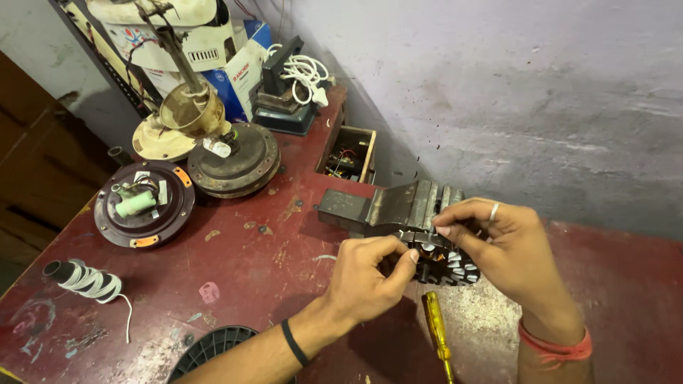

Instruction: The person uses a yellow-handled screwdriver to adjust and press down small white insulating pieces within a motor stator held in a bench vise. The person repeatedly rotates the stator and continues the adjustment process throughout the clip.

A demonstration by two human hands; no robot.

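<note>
A round black motor stator (445, 265) with white slot liners lies on the dark red workbench (242, 277), against a grey metal vise (391, 208). My left hand (366, 279), a black band on its wrist, pinches at the stator's left rim. My right hand (501, 245), with a ring and a red thread on the wrist, holds the stator's top edge with thumb and fingers. A yellow-handled screwdriver (435, 331) lies on the bench just below both hands.
At the left stand a brown fan motor housing (144, 203) with a green capacitor, a second rusty motor cover (238, 161) and a fan rod. A spool of white tape (85, 279), a black slotted disc (210, 348), an open wooden box (348, 153), an iron with white cord (288, 92).
</note>
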